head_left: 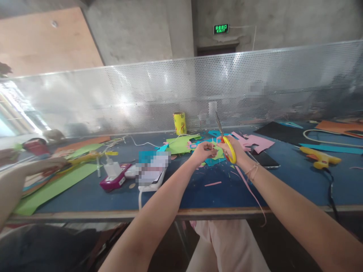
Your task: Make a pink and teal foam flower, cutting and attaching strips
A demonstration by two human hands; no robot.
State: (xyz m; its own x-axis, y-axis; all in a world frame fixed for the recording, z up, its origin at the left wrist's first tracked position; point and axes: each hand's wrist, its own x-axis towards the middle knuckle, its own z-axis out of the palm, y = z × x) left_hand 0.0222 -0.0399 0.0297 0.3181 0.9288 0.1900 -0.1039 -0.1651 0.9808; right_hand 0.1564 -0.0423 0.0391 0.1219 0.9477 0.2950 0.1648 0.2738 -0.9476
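Note:
Over the scraps in the middle of the table, my left hand [204, 152] is closed in a pinch on a thin pale-pink paper strip [213, 142]. My right hand [237, 150], just beside it, grips yellow-handled scissors [231, 151] with the blades pointing up and away. From below my right hand a long pink paper strip [252, 193] trails over the table's front edge. Under and around both hands lie green paper [180, 145], blue scraps and cut pink paper [259, 142]. A short pink strip [213, 184] rests nearer to me.
A yellow glue gun [323, 155] with a black cable lies right. Behind stands a yellow can-like object [179, 124] before a perforated metal screen [147, 94]. Left are a white power strip [150, 186], a purple socket block [115, 183] and another person's arm [13, 181].

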